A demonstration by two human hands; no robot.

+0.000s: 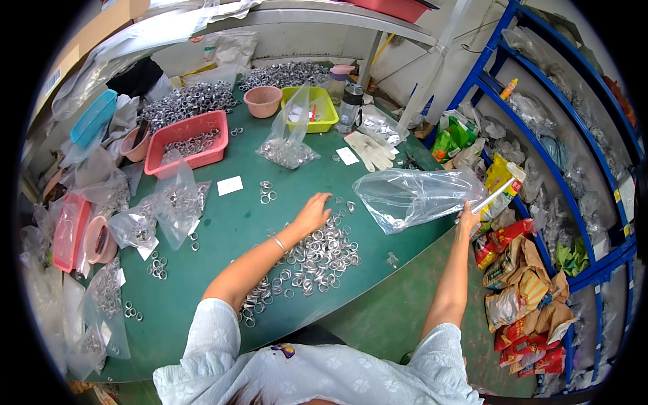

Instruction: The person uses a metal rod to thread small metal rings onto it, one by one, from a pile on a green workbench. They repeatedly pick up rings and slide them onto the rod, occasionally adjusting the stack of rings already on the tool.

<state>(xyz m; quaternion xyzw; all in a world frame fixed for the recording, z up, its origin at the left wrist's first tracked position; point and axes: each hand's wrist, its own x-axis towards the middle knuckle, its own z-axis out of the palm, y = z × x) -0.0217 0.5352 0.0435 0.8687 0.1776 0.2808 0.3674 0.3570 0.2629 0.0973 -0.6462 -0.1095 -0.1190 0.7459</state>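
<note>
My left hand (312, 214) reaches palm down over the upper edge of a loose pile of silver metal rings (324, 260). Its fingers are spread, with nothing visible in them, and a bracelet circles the wrist. At the table's right edge, my right hand (467, 217) is closed around the lower end of a silver-handled tool (489, 198) with a pale crosspiece on top. A large clear plastic bag (412, 196) lies flat beside that hand; whether the fingers also pinch it I cannot tell. A few rings sit near the bag.
Ring-filled clear bags (289, 152) stand about the green table (223, 223). Farther back are a pink basket (192, 162), a yellow-green basket (324, 125), a bottle (349, 108) and a white glove (371, 150). Blue shelving (540, 148) and stacked packages (520, 304) flank the right side.
</note>
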